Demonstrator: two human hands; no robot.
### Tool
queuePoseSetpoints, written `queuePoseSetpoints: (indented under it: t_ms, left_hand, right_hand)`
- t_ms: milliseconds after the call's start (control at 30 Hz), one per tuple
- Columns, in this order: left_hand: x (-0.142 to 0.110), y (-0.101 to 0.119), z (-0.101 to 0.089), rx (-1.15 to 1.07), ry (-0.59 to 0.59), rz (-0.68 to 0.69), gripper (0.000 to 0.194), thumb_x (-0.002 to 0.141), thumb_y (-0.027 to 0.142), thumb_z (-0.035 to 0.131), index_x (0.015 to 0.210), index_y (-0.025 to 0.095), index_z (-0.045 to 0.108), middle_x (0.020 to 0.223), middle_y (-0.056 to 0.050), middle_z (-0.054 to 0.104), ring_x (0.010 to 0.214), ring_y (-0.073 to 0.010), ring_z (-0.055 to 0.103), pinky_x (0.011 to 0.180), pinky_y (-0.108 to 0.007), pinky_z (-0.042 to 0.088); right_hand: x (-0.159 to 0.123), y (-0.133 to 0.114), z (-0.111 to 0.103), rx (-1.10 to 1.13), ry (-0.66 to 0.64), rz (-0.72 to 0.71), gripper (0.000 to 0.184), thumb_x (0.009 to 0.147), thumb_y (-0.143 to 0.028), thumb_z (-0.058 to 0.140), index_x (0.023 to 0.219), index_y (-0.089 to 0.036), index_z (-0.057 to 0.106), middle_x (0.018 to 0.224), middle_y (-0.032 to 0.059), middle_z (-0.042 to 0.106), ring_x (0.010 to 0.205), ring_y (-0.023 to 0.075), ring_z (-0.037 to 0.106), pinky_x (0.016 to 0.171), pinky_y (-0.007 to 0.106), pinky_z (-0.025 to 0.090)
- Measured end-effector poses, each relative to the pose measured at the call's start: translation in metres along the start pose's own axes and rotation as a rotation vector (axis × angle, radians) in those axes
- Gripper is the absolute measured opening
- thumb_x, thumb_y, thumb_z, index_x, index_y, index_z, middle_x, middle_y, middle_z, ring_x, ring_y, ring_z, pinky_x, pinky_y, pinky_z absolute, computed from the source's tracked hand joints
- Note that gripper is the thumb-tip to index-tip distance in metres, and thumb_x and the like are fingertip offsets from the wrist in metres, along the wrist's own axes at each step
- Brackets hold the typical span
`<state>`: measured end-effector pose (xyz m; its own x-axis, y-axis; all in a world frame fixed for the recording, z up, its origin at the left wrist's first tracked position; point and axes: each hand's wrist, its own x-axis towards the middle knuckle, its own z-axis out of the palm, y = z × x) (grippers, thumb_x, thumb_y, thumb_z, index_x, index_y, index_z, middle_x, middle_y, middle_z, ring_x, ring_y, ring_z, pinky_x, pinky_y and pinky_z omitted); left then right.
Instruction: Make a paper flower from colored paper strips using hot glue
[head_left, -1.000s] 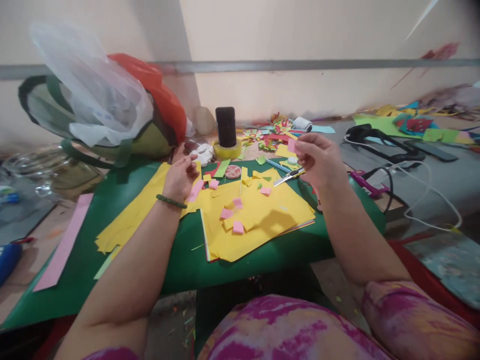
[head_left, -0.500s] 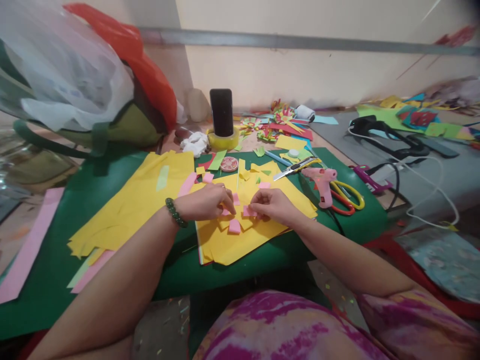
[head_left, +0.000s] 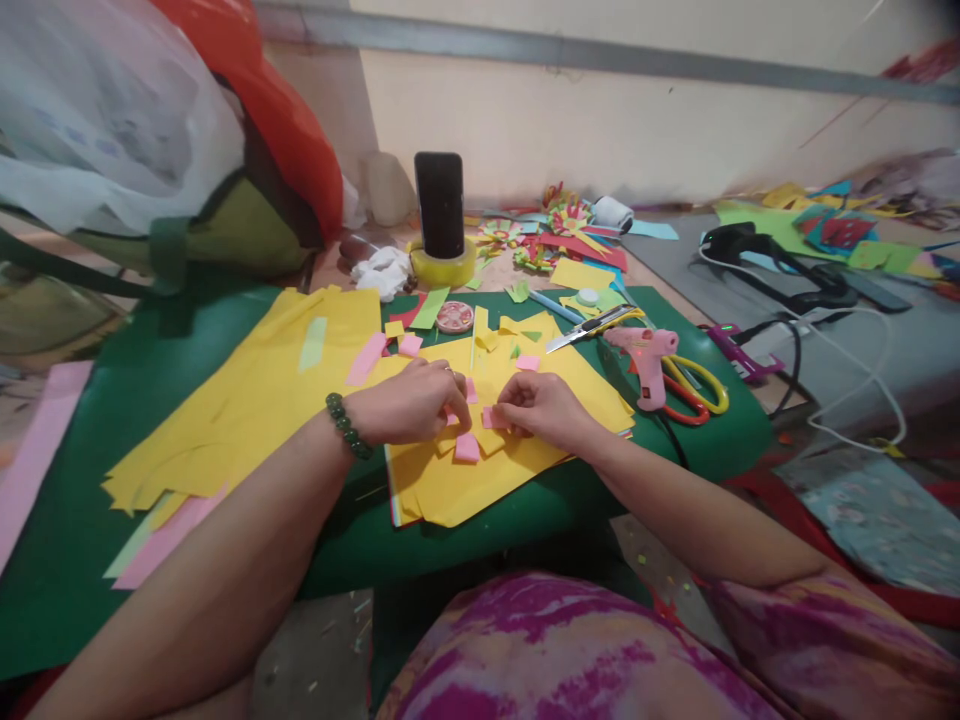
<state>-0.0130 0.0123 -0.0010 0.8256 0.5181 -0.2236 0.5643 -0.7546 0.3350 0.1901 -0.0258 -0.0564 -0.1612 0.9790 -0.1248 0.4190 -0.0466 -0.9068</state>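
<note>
Over a stack of yellow paper (head_left: 427, 497), my right hand (head_left: 546, 410) is closed, with its thumb and index finger pinching a small pink paper square (head_left: 491, 417). My left hand (head_left: 416, 402) faces it from the other side, its fingers curled and pointing down among the small pieces. Its fingertips partly cover pink paper there, and whatever they grip is hidden. Just below, between the hands, lies a folded pink paper piece (head_left: 466, 447) on yellow folded pieces. Another pink square (head_left: 528, 363) rests beyond my right hand.
Right of the stack are a utility knife (head_left: 592, 328), a pink glue gun (head_left: 649, 362) and scissors (head_left: 709, 385). A phone (head_left: 439, 205) stands upright behind a yellow tape roll (head_left: 444, 265). Yellow sheets (head_left: 262, 390) cover the green mat (head_left: 360, 545) at left. A bag (head_left: 247, 225) stands at back left.
The view has shifted slightly, so the bag and left-hand sheets sit further left. Both hands keep nearly the same place over the stack, and the right still pinches the pink square.
</note>
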Motion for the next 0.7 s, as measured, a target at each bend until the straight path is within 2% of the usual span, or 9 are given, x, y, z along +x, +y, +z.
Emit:
queuePoseSetpoints:
  t_ms: [433, 700]
  left_hand:
    - [-0.0014, 0.0006, 0.0011, 0.0, 0.01, 0.0, 0.034, 0.08, 0.01, 0.053, 0.091, 0.026, 0.08, 0.107, -0.005, 0.072, 0.099, -0.0217, 0.058, 0.086, -0.034, 0.04]
    - [-0.0022, 0.0038, -0.0011, 0.013, -0.007, -0.026, 0.035, 0.081, 0.009, 0.053, 0.093, 0.027, 0.08, 0.109, -0.005, 0.072, 0.101, -0.0224, 0.058, 0.089, -0.037, 0.039]
  right_hand:
    - [-0.0018, -0.0014, 0.0022, -0.213, 0.054, -0.079, 0.009, 0.068, -0.013, 0.064, 0.063, -0.018, 0.06, 0.058, -0.0023, 0.063, 0.054, 0.0104, 0.056, 0.052, 0.022, 0.041]
    - [-0.004, -0.0024, 0.003, -0.226, 0.021, -0.108, 0.008, 0.073, -0.019, 0.066, 0.066, -0.018, 0.063, 0.061, -0.0018, 0.064, 0.055, 0.0105, 0.055, 0.053, 0.023, 0.04]
